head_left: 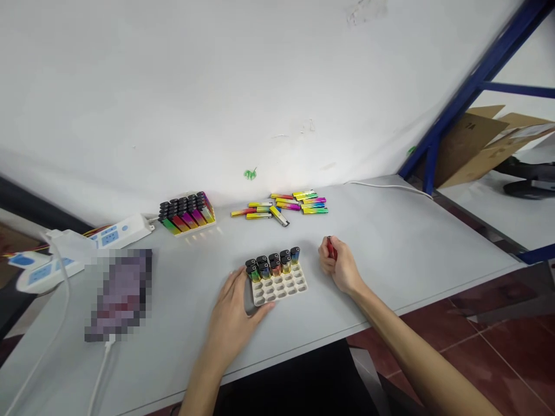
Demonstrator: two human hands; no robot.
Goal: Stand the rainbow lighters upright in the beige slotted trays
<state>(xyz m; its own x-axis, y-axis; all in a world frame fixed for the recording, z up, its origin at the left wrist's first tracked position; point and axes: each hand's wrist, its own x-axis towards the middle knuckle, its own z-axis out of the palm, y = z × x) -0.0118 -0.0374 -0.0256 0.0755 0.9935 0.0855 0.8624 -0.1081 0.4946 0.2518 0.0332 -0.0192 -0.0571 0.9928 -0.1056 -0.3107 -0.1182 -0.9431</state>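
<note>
Right fingers curl round a red lighter; left fingers, spread apart, touch the pale tray

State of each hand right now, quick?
Left hand: open, along the left side of the off-white, rectangular, many-holed tray.
Right hand: closed, holding a slim red lighter.

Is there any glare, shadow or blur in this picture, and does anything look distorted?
In the head view, pale streaks of light fall on the tabletop just in front of the filled tray; a dark shadow sits between the left hand and the part-filled tray; a pixelated patch hides detail; the wide lens seems to stretch the edges; neither hand shows strong motion blur.
</note>
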